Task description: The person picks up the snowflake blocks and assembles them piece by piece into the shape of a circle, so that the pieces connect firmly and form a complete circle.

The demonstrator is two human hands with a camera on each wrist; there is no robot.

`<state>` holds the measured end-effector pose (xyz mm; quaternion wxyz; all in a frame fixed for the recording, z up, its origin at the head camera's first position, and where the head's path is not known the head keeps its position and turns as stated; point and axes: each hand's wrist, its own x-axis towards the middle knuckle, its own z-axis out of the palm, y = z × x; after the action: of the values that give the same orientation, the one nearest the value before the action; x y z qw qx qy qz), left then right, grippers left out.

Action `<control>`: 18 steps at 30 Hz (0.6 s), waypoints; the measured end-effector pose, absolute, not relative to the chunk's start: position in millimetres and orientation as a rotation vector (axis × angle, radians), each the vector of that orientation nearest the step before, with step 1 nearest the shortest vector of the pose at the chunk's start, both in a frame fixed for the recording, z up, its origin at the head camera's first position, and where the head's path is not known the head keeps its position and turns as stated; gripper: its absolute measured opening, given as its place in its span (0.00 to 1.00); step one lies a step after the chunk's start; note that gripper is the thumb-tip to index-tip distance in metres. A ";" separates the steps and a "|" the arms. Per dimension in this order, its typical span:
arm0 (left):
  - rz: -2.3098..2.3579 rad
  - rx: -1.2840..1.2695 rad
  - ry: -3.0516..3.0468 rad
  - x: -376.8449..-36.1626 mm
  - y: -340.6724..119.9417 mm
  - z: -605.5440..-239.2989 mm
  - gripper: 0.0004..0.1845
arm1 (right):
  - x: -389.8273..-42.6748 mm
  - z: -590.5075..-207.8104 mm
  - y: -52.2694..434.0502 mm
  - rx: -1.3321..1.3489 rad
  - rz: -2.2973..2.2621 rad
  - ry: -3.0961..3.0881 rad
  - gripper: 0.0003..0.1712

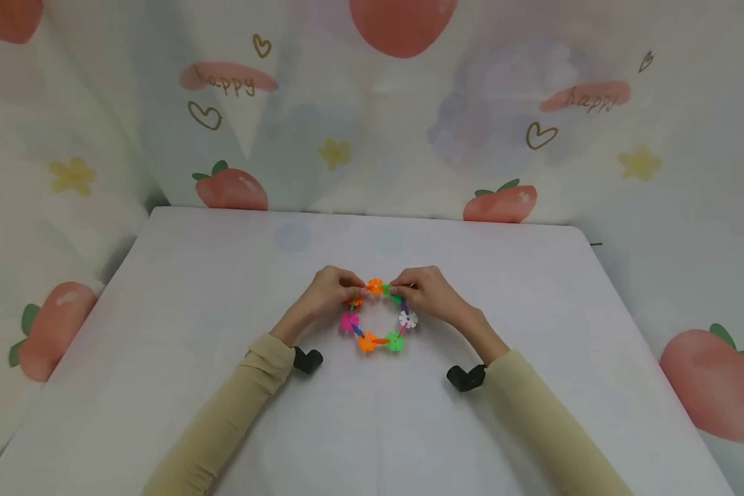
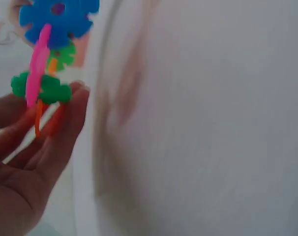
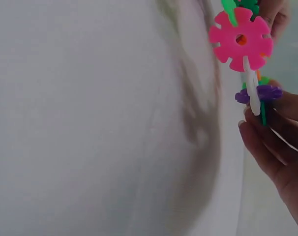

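A ring of notched, flower-shaped plastic discs (image 1: 367, 342), slotted edge to edge in several colours, is held above the white table. My left hand (image 1: 324, 294) pinches its upper left part, by an orange disc (image 2: 38, 118) that lies under a green one (image 2: 58, 91) in the left wrist view. With thumb and fingers, my right hand (image 1: 432, 294) grips the upper right part, near a green disc (image 1: 387, 290) and a purple disc (image 3: 271, 92). An orange disc (image 1: 375, 285) sits at the top between both hands. Fingertips hide some joints there.
The white-covered table (image 1: 378, 420) spreads around the hands. Behind it hangs a printed cloth (image 1: 397, 124) with fruit, hearts and flowers. A black wrist device shows below each wrist, a left one (image 1: 308, 360) and a right one (image 1: 466, 377).
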<state>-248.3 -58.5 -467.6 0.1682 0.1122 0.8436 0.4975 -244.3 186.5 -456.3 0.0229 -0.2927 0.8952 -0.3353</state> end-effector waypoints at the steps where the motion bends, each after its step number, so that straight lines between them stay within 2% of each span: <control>1: 1.370 0.351 2.439 -256.3 -57.8 -467.8 0.11 | -249.2 -456.3 185.4 -0.883 -1.029 2.782 0.08; 4: 1.274 0.399 2.518 -278.2 -55.2 -469.9 0.11 | -263.0 -458.9 182.9 -0.801 -1.018 2.799 0.09; 9: 1.278 0.325 2.549 -300.6 -51.2 -476.8 0.11 | -282.0 -468.6 179.3 -0.692 -1.001 2.827 0.11; 18: 1.174 0.360 2.602 -307.3 -48.3 -485.9 0.12 | -290.6 -480.0 179.2 -0.531 -0.954 2.831 0.14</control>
<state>-307.3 -48.3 -485.9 0.1318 0.1240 0.8965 0.4044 -290.6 179.2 -480.0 0.0537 -0.1747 0.9316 -0.3141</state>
